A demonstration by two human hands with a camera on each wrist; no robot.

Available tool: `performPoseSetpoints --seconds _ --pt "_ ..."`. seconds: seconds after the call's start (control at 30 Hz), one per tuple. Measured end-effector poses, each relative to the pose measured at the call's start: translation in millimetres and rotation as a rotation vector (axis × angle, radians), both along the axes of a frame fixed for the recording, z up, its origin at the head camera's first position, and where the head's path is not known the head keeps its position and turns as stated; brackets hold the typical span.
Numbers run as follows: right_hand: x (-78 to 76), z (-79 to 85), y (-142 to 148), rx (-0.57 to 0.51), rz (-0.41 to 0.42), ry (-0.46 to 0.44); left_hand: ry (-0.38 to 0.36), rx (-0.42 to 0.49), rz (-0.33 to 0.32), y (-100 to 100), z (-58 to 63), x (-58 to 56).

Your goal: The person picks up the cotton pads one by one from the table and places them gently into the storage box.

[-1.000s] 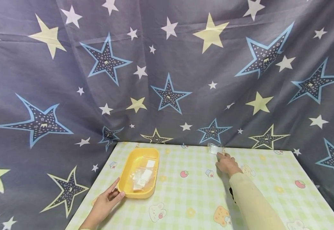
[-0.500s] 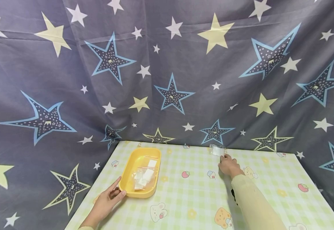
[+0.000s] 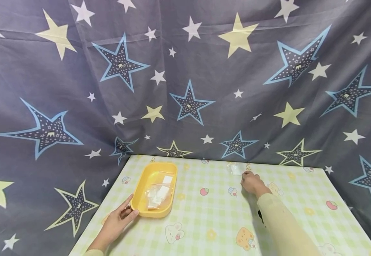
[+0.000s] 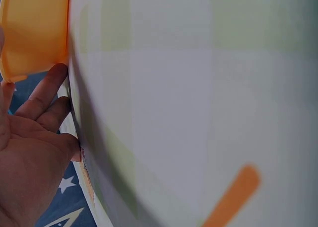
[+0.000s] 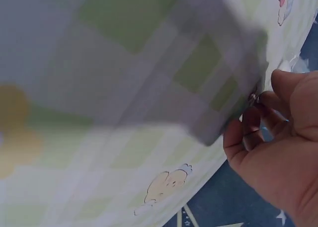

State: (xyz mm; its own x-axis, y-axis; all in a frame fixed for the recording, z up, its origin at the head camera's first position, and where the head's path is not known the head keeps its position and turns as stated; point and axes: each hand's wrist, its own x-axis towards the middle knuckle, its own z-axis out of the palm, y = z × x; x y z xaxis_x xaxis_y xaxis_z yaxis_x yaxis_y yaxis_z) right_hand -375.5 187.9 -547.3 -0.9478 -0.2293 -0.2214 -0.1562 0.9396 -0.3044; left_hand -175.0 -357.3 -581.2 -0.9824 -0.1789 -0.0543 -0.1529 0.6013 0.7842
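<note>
A yellow tray [image 3: 153, 214] sits on the table's left side, holding small clear zip bags [image 3: 157, 195] with white contents. My left hand [image 3: 116, 222] grips its near-left corner, thumb on the rim and fingers along the side. In the left wrist view the fingertips lie low against the tray wall [image 4: 37, 33]. Near the table's back edge lies another small clear bag [image 3: 235, 168] with a white patch. My right hand [image 3: 252, 183] has its fingers curled at that bag's right edge, pinching it. The right wrist view shows part of the bag [image 5: 299, 64] behind the thumb.
A checked cloth with cartoon prints covers the table [image 3: 201, 220]. Right behind its back edge hangs a dark star-patterned curtain [image 3: 201, 71], which also runs along the left and right sides.
My right fingers have curled in more at the bag's edge, and the bag has shifted slightly left and nearer. My left hand and the tray stay in place.
</note>
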Motion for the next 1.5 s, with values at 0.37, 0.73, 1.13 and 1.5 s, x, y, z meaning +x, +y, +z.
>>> performPoseSetpoints --seconds 0.37,0.73,1.13,1.5 --pt "38.6 5.6 18.3 -0.083 0.243 0.148 -0.044 0.018 -0.013 -0.1 1.2 0.9" --pt "28.3 9.2 -28.3 -0.113 0.063 0.237 -0.037 0.007 -0.003 -4.5 1.3 -1.2" --pt "19.8 -0.3 -76.7 0.151 -0.074 0.247 -0.030 0.005 0.004 1.1 1.2 0.4" --pt "21.1 -7.9 -78.8 0.154 -0.067 0.327 -0.030 -0.009 -0.001 -0.7 1.9 0.9"
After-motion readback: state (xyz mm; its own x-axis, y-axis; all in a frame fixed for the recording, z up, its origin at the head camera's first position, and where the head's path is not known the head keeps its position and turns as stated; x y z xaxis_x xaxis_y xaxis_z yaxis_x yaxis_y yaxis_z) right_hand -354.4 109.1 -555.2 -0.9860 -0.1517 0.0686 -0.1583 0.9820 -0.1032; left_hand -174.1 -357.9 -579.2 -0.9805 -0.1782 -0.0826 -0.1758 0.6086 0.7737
